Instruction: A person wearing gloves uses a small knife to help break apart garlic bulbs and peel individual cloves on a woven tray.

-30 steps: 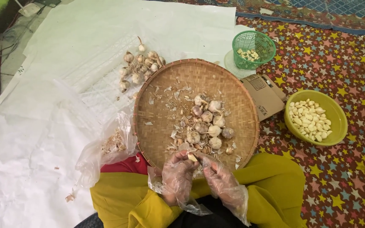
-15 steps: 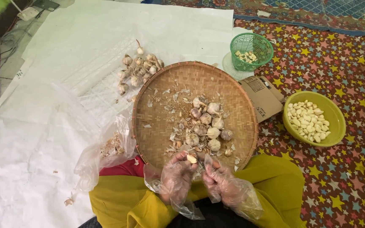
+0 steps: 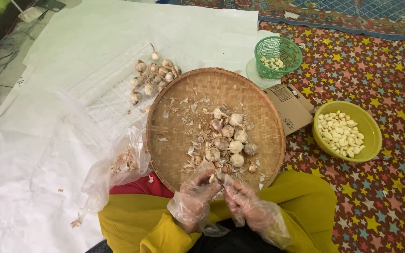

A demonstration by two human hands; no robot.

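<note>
A home floor: star-patterned mat, woven tray of garlic bulbs

Gloved hands together, fingertips pinched

Centre: round woven tray on the floor sheet, just before the lap. On the tray, right of middle: heap of garlic bulbs, loose skins scattered to its left. At the tray's near rim: left hand and right hand, side by side, a garlic clove between the fingertips. Behind-left of the tray, on the sheet: second cluster of bulbs. Left of the tray, touching its rim: plastic bag with peelings inside. Behind-right: small basket with a few cloves. Right, on the mat: cardboard box against the rim, then bowl of peeled cloves.
</note>
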